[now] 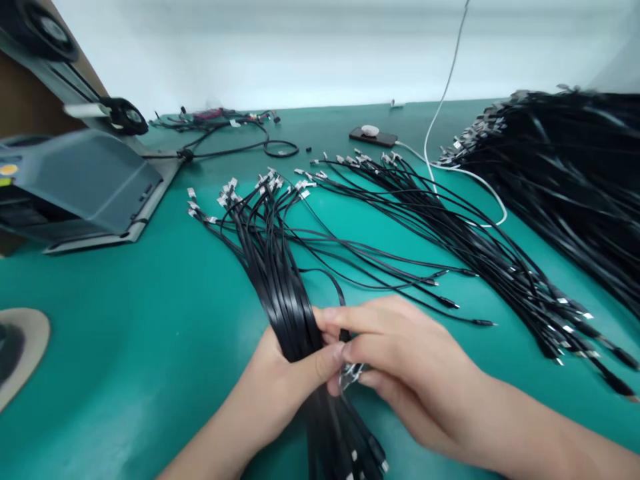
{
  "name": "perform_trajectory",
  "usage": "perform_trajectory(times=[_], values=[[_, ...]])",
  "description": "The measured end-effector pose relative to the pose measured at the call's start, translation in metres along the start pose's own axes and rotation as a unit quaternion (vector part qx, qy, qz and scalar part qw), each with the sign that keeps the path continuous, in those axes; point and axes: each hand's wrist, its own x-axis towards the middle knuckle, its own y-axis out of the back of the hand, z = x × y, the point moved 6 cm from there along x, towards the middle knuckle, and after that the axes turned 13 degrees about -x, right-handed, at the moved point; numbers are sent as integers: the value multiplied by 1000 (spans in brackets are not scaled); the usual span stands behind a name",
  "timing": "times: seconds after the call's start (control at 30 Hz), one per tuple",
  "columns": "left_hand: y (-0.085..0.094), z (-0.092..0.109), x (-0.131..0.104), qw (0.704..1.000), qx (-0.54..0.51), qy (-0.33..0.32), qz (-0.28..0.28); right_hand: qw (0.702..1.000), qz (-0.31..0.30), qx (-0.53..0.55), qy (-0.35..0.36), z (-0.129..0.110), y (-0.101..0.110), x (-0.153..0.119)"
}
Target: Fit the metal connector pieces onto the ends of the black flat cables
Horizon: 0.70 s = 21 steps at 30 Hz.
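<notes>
Cable bundle (287, 300): wrapped by left hand (277, 383), likely keeping strands together; right hand (415, 363) pinches 1 cable end (345, 335) between the hands.

The green table (145, 293) carries a grey machine (95, 177) at left; tangled cables (220, 117) lie toward the back; a dark phone (387, 139) lies near a spread of black cables (465, 240); a big cable heap (575, 153) covers the right.
</notes>
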Motion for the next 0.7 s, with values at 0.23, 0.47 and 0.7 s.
perform_trajectory(times=[0.23, 0.47, 0.7], values=[[4, -3, -2, 999, 30, 22, 34, 984, 17, -126, -125, 39, 11, 1], [4, 6, -3, 998, -14, -50, 32, 934, 62, -286, -204, 81, 44, -5], [4, 2, -3, 999, -29, -30, 16, 973, -76, 47, -211, 30, 6, -4]])
